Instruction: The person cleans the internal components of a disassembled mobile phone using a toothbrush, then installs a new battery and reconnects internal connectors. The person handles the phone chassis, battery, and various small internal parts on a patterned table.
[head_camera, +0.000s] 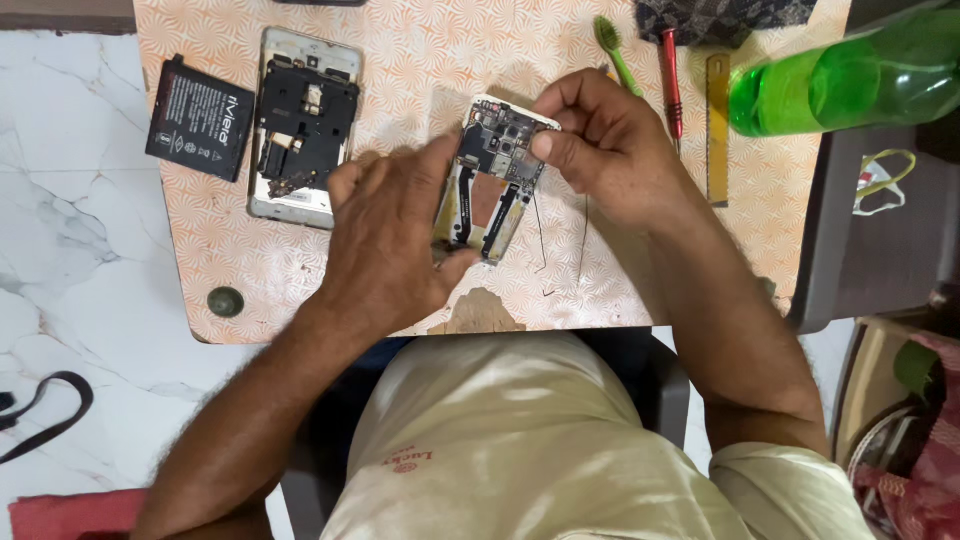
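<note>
**2 hands on an opened phone**

From my feed I saw both hands meeting over the small patterned table. The left hand lay across the lower end of the phone, fingers curled around its bottom edge, thumb tucked beneath near the table (I could not see every fingertip, since the back of the hand hid them). The right hand pinched the phone's upper right corner, thumb pressed on the exposed circuit board and the other fingers closed behind the frame. The phone was held tilted just above the tabletop, near the middle of the table, its back off and its dark board and 2 black strips showing.

To the left, well apart from the hands, a second phone lay flat with its back cover off, and a black battery lay just beside it at the table's left edge. A small dark round cap sat near the front left corner. Behind the right hand I saw a green toothbrush, a red screwdriver and a yellow ruler, side by side. A green bottle lay at the far right. 2 thin wires rested on the table under the right wrist.
</note>
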